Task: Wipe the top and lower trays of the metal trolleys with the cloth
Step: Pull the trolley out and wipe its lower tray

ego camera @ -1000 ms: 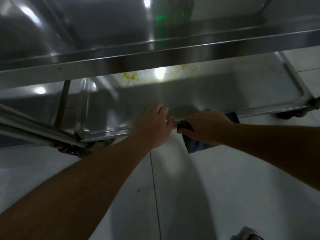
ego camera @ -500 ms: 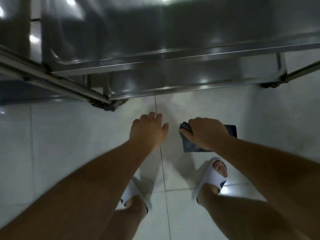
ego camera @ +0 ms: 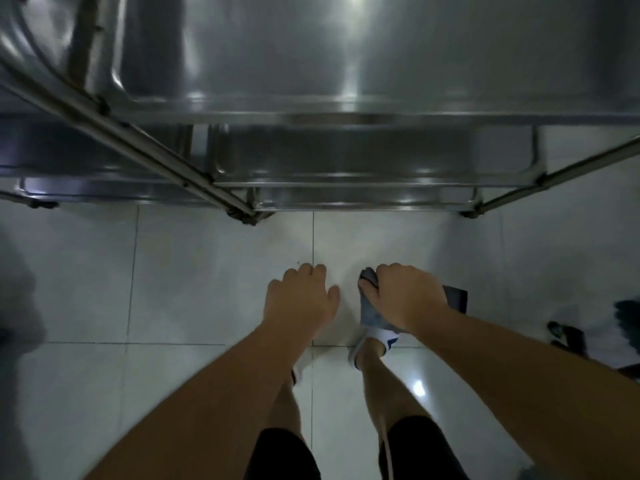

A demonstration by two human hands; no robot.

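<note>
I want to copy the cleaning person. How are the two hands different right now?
The right hand grips a dark cloth; the left hand holds nothing. The right hand's fingers curl round the cloth, while the left hand's fingers are only loosely bent. The cloth hangs out on both sides of the right hand; only floor shows under the left hand. Both hover palm-down over the tiled floor, apart from the metal trolley.

Pale glossy tile floor (ego camera: 194,278) under me, grout lines crossing it and a light glare on it near my right leg. I'm in white slides (ego camera: 379,339) and black shorts (ego camera: 284,455). Some dark blurry thing (ego camera: 568,337) sits off right.
</note>
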